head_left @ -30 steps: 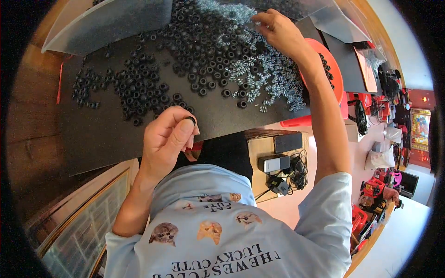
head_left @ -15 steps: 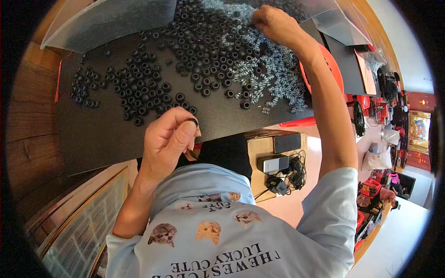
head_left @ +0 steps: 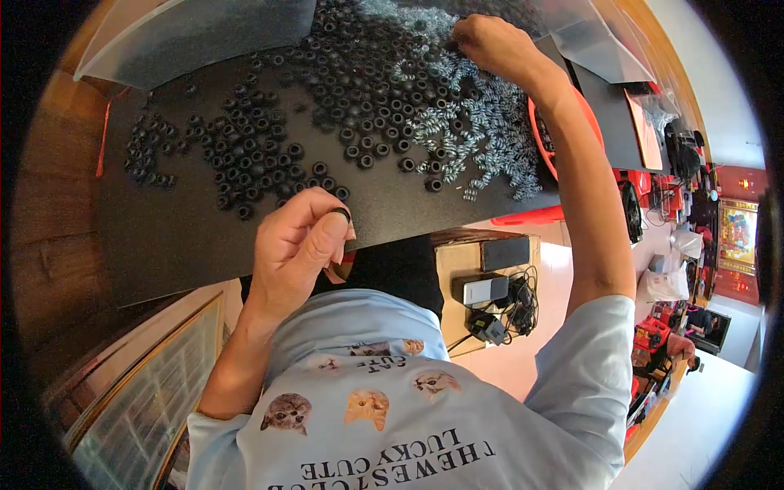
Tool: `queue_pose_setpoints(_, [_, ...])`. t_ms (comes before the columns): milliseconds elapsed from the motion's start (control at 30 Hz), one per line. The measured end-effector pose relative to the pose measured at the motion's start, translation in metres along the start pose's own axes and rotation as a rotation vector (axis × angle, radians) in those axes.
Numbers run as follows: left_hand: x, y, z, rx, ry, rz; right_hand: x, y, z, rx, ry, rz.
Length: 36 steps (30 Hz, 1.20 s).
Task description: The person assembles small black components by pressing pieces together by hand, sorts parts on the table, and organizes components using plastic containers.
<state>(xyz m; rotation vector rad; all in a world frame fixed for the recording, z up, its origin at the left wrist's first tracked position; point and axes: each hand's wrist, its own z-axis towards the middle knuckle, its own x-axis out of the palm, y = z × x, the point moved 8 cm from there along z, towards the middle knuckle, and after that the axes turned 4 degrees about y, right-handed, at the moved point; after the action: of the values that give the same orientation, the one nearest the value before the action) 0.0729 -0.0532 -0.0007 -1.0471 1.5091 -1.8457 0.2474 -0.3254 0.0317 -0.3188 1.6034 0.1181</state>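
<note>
Black rings (head_left: pixel 243 162), small and loose, sit at the left of my feed on the dark tabletop (head_left: pixel 188 245); coming along, I've got the left hand (head_left: pixel 298 241) at the near edge — thumb and forefinger pinched on a dark curved piece (head_left: pixel 342 214), only its rim showing, so I can't read its axis; more rings lie just beyond those fingertips, making this hand the nearer one to that cluster; onward right, rings thicken toward the far side, then give way to pale coil springs (head_left: pixel 492 151); their long axes point every which way; the right hand (head_left: pixel 494 49) is clearly the closer one here, bent over the far end — some springs lie just left of its fingertips, the larger patch nearer the wearer and left of the forearm; those fingers are curled, but I can't make out whether anything is between them; rightmost for me, a red bowl (head_left: pixel 592 120) shows partly behind the forearm.
</note>
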Motion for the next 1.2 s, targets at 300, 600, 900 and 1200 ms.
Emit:
queue_pose_setpoints(300, [-0.003,0.005,-0.001,-0.053,-0.028,-0.088,-0.042,0.023,-0.028,-0.063,-0.211,0.499])
queue_pose_setpoints(600, [-0.006,0.005,0.0,0.014,-0.03,-0.259,-0.046,0.176,-0.098,-0.174,-0.041,1.46])
queue_pose_setpoints(900, [-0.009,0.004,0.002,0.012,-0.06,-0.278,-0.055,0.207,-0.121,-0.374,-0.452,1.162])
queue_pose_setpoints(1200, [-0.011,0.004,-0.001,0.004,-0.102,-0.315,-0.057,0.223,-0.146,-0.357,-0.574,0.837])
